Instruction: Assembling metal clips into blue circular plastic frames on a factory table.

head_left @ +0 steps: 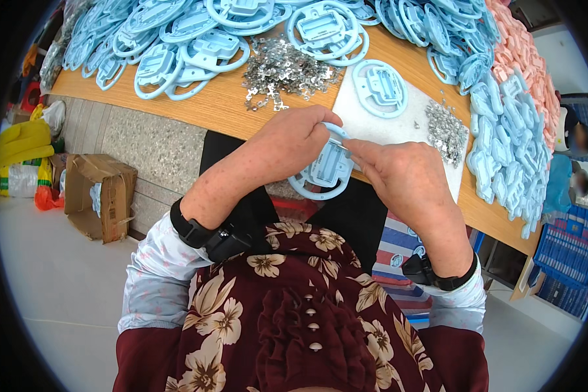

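My right hand (pixel 402 175) touches the side, fingertips partly hidden; can't tell if it's pinching anything. My left hand (pixel 300 135) grips the blue ring (pixel 328 168), covering some rim. Pale plastic, round, boxy recessed middle, at table's (pixel 222 108) near edge.

Head view: left fisheye, worn at head height, facing down
Tabletop (pixel 227 103): upper part, seen from above
Left hand (pixel 302 136), right hand (pixel 402 168): near, central

Pale-blue ring piece (pixel 328 166), maroon blouse (pixel 287 343) with cream flowers (pixel 225 323), pink parts (pixel 519 55)
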